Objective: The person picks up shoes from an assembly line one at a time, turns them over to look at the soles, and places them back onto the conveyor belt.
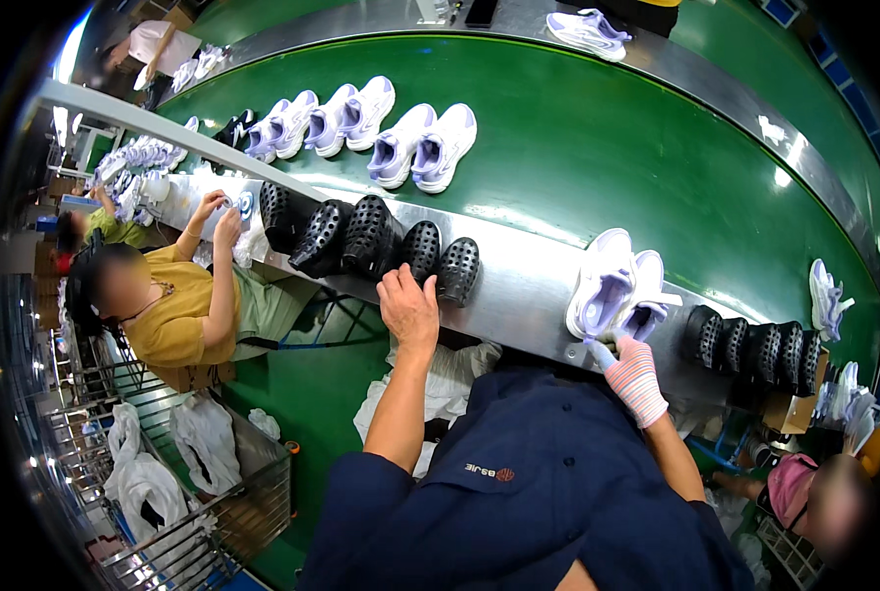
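Observation:
Several black perforated shoe-shaped forms point(369, 234) stand in a row on the metal ledge point(519, 266) to my left. My left hand point(408, 310), bare, reaches to the near end of one black form point(421, 248), with its fingers apart and the tips against or just beside it. A pair of white and lavender sneakers sits right of centre: a left sneaker point(601, 281) and a right sneaker point(643, 295). In a striped glove with pale blue fingertips, my right hand point(634, 379) pinches the heel area of this pair; which shoe it grips is partly hidden.
Beyond the ledge runs a green conveyor belt point(548, 128) carrying sneaker pairs point(423, 148). More black forms point(750, 350) line the ledge at right. A co-worker in yellow point(179, 305) sits at left behind a wire cart point(253, 512). Another person in pink point(793, 488) is at lower right.

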A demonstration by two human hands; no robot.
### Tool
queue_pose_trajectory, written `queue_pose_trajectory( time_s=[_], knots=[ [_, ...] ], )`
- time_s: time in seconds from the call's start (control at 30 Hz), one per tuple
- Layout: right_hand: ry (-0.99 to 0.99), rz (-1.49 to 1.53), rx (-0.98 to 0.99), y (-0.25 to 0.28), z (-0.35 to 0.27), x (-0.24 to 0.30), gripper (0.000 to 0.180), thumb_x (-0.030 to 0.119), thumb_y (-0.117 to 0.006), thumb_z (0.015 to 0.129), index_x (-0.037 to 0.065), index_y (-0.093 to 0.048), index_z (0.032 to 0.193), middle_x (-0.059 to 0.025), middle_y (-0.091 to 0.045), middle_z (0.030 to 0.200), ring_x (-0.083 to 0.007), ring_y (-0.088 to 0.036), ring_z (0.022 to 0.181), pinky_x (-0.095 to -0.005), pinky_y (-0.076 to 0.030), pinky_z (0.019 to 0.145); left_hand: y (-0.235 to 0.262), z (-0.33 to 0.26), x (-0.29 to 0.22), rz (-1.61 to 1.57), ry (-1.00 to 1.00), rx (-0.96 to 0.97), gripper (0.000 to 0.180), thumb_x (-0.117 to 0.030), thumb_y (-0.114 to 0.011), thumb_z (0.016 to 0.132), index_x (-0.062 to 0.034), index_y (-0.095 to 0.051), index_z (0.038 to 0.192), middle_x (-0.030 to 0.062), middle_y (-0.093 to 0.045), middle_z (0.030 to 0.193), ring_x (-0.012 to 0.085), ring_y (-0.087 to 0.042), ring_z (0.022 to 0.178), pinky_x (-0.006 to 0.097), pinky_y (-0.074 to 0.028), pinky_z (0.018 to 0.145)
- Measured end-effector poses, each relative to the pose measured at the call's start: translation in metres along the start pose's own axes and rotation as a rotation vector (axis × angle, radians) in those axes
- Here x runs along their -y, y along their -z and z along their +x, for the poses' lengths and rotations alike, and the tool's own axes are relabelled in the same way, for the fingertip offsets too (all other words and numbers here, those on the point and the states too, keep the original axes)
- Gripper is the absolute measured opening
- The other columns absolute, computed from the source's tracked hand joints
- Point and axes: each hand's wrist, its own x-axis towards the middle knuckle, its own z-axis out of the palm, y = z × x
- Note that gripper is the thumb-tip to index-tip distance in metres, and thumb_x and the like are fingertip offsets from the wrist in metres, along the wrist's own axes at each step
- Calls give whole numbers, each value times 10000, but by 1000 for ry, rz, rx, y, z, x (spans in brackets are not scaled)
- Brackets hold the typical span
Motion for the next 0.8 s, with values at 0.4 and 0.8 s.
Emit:
queue_pose_trajectory(
  time_s=[0.4, 0.8],
  knots=[
    [-361, 1443, 238, -24, 3, 77, 313, 265, -710, 970, 92, -645, 1222, -45, -670, 1138, -146, -655, 1009, -281, -547, 856, 70, -28, -128, -855, -485, 166, 460, -280, -873, 773, -3, -680, 1085, 145, -630, 1038, 321, -604, 965, 394, -516, 790],
    [-89, -167, -138, 1, -44, 52, 638, 459, -737, 897, -15, -603, 1302, -272, -715, 996, -415, -704, 915, -467, -557, 810, -18, -31, -196, -1294, 389, 949, 253, -84, -748, 870, -11, -679, 1103, 54, -681, 960, 123, -618, 825, 290, -520, 751]
  ],
)
